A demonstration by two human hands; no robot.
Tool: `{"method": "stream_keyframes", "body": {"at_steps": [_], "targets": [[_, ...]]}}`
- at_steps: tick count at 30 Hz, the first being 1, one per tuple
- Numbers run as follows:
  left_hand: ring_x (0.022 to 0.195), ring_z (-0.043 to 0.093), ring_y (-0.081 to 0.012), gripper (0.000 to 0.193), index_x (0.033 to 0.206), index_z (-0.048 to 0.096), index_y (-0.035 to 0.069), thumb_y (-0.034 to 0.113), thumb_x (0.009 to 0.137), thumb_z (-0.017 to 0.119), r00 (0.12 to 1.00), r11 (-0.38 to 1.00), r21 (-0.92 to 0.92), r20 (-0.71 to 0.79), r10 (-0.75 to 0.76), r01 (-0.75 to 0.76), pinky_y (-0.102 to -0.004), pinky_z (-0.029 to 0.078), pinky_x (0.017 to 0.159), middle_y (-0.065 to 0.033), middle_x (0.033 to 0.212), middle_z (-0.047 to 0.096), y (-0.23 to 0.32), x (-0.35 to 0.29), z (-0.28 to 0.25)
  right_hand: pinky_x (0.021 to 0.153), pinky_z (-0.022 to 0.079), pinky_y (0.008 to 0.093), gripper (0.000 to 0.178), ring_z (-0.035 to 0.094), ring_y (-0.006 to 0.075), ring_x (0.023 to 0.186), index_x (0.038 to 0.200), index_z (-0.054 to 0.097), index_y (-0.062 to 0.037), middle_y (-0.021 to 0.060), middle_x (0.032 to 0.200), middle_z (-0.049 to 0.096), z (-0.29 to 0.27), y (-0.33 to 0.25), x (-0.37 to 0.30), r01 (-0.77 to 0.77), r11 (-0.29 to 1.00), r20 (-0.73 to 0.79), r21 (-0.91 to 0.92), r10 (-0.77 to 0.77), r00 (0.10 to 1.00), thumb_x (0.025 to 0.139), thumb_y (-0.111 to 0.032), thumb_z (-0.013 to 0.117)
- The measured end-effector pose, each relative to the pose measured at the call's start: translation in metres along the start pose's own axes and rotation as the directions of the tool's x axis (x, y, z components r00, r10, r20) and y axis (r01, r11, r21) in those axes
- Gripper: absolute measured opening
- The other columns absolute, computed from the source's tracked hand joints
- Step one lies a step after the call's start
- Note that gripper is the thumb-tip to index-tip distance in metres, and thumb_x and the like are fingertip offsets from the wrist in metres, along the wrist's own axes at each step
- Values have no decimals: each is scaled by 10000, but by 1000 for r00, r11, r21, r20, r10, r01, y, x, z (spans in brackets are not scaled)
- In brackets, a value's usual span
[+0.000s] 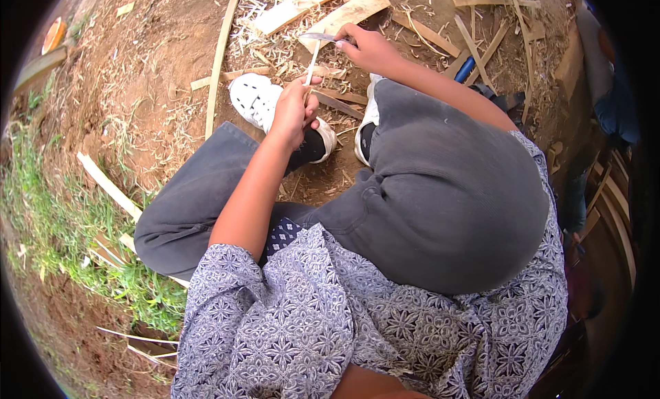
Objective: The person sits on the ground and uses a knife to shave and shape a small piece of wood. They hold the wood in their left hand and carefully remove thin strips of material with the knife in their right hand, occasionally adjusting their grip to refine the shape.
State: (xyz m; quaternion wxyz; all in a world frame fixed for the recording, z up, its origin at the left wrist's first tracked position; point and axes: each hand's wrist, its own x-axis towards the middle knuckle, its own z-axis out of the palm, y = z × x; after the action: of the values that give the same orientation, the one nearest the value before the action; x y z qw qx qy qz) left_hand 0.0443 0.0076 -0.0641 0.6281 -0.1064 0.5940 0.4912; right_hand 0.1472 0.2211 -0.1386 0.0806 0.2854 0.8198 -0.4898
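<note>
My left hand is closed around the lower end of a thin pale bamboo sliver that stands up from it. My right hand grips a knife whose grey blade meets the top of the sliver. Both hands work above my white shoes, over bare earth strewn with shavings. My knees in grey trousers fill the middle of the view.
Split bamboo strips and flat wood pieces lie scattered on the red soil ahead. A long thin strip runs along the ground at left. Grass borders the left side. Another person sits at the right edge by stacked slats.
</note>
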Motion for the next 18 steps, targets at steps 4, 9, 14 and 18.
{"method": "stream_keyframes", "body": {"at_steps": [4, 9, 14, 18], "targets": [[428, 285, -102, 339, 1286, 547, 79, 214, 1061, 331, 999, 998, -61, -3, 35, -35, -293, 378, 449, 29, 550, 363, -6, -1, 10, 704, 501, 490, 243, 684, 382, 777, 1132, 648, -112, 199, 808, 694, 9, 11, 7, 57, 998, -87, 1, -56, 995, 995, -313, 640], [425, 269, -91, 357, 1301, 537, 79, 234, 1084, 300, 999, 996, -74, 10, 42, -41, -291, 364, 488, 50, 550, 334, -11, 1, 10, 707, 511, 496, 212, 694, 382, 798, 1115, 667, -145, 178, 831, 708, 12, 15, 15, 46, 995, -110, -87, -56, 992, 987, -313, 652], [449, 271, -95, 356, 1302, 520, 68, 239, 1079, 302, 999, 992, -124, 16, 34, -32, -295, 347, 490, 52, 552, 318, -13, 5, 11, 682, 510, 473, 203, 687, 391, 780, 1122, 645, -131, 180, 829, 699, 12, 15, 20, 74, 990, -139, -124, -91, 986, 995, -289, 657], [456, 279, -95, 358, 1309, 512, 64, 245, 1076, 310, 1000, 988, -152, 17, 26, -23, -299, 348, 492, 55, 551, 318, -13, 5, 9, 708, 524, 475, 207, 692, 400, 821, 1128, 648, -148, 169, 885, 718, 4, 0, 21, 15, 988, -88, -151, -29, 996, 989, -302, 660]]}}
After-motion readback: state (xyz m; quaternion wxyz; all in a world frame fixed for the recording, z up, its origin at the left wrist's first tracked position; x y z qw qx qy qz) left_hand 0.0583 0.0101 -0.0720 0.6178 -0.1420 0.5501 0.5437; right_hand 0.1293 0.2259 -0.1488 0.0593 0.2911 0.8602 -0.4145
